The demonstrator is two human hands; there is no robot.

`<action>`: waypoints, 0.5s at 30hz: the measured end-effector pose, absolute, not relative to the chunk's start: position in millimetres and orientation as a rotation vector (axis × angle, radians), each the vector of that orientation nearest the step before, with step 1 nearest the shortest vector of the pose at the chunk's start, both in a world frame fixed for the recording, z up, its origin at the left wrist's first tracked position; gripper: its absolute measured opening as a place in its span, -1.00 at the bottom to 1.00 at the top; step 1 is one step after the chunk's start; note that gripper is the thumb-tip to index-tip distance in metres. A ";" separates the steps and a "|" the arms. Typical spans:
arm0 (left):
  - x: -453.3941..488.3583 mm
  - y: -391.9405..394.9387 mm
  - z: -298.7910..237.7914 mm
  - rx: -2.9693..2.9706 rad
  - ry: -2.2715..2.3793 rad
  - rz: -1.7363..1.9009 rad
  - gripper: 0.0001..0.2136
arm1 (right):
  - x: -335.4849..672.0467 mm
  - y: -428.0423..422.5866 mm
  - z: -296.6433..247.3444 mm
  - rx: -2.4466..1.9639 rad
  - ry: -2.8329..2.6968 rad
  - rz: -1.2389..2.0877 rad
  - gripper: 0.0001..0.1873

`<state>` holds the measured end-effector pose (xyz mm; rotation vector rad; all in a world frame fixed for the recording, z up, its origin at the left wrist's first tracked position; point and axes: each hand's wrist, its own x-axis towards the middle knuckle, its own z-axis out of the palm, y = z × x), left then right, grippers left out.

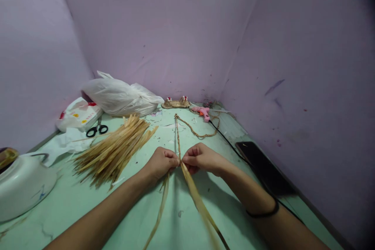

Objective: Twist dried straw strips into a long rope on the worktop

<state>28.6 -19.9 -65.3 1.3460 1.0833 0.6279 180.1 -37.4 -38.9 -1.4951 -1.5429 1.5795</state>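
Note:
Fingertips pressed together, my left hand (162, 161) pinches the lower end of a thin twisted cord (177, 134) of dried plant fibre. Close beside it, my right hand (201, 158) is closed on a wide, flat dried leaf strip (193, 191) where it meets the cord. That strip runs down toward me, its lower part blurred. A narrower strip (161, 205) hangs from under my left hand. The finished cord stretches away from my hands, bends at a far point, and loops to the right over the table. My fingers hide the exact joint between strips and cord.
Left of my hands lies a bundle of dried strips (117, 150), with black-handled scissors (97, 130), a white plastic bag (120, 95) and a white bowl (26, 187) beyond. A pink glue gun (204, 113), its black cable and a dark phone (263, 166) lie right.

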 end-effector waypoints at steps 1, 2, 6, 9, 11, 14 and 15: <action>28.0 -19.6 -65.9 1.337 1.072 0.629 -0.90 | 180.8 -36.9 -37.8 -1.467 -1.539 1.616 -0.91; 27.3 -19.2 -66.7 1.327 1.060 0.633 -0.89 | 181.2 -36.0 -37.5 -1.441 -1.532 1.634 -0.92; 24.8 -18.4 -69.4 1.331 1.026 0.688 -0.80 | 179.9 -31.2 -43.7 -1.411 -1.401 1.598 -0.91; 24.5 -18.0 -69.1 1.381 1.027 0.687 -0.72 | 179.1 -28.8 -49.5 -1.479 -1.260 1.679 -0.90; 24.7 -17.1 -68.5 1.399 1.032 0.674 -0.70 | 179.5 -29.1 -51.3 -1.488 -1.167 1.757 -0.91; 25.0 -15.9 -68.2 1.427 1.012 0.719 -0.69 | 180.0 -31.9 -51.5 -1.395 -1.031 1.866 -0.89; 25.1 -15.9 -68.2 1.428 1.000 0.742 -0.69 | 180.0 -33.0 -51.6 -1.347 -0.992 1.925 -0.89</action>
